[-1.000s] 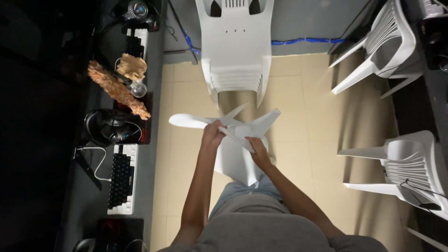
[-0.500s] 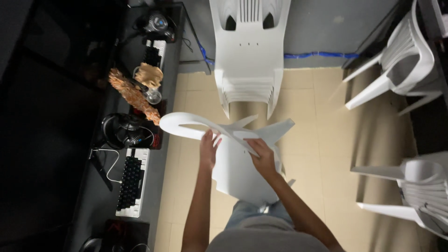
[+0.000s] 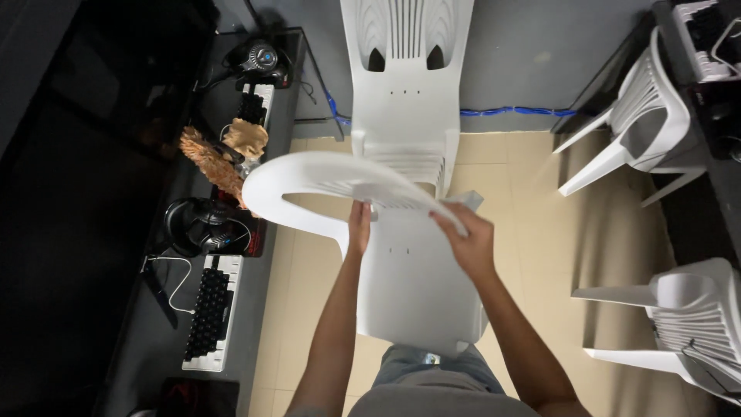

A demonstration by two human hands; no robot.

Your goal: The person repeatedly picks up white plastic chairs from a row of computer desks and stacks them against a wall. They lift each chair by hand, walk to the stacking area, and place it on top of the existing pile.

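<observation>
In the middle of the frame the person held a white plastic chair (image 3: 409, 286) with both hands, lifted and tipped, so that its curved back and armrest swept toward the left of the frame and its seat hung down toward the person's body at the bottom. The left hand (image 3: 359, 224) was closed on the edge of the chair, a little left of the centre. The right hand (image 3: 467, 239) was clamped on the same edge, slightly to the right of the centre, with the fingers wrapped over the rim.

Just above the held chair, at the top centre, stood a stack of white chairs (image 3: 407, 85) against the grey wall (image 3: 532, 54). A blue cable (image 3: 517, 112) ran along the foot of this wall. Another white chair (image 3: 641, 123) stood at the upper right, and one more white chair (image 3: 687, 324) at the lower right, both on the beige tiled floor (image 3: 532, 224).

On the left side there was a dark tabletop (image 3: 147, 324). On it lay a black keyboard (image 3: 207, 313) at the lower left, black headphones (image 3: 204, 224) above it, and a brown feather duster (image 3: 212, 164) further up. A second keyboard (image 3: 255, 104) lay in the upper left.
</observation>
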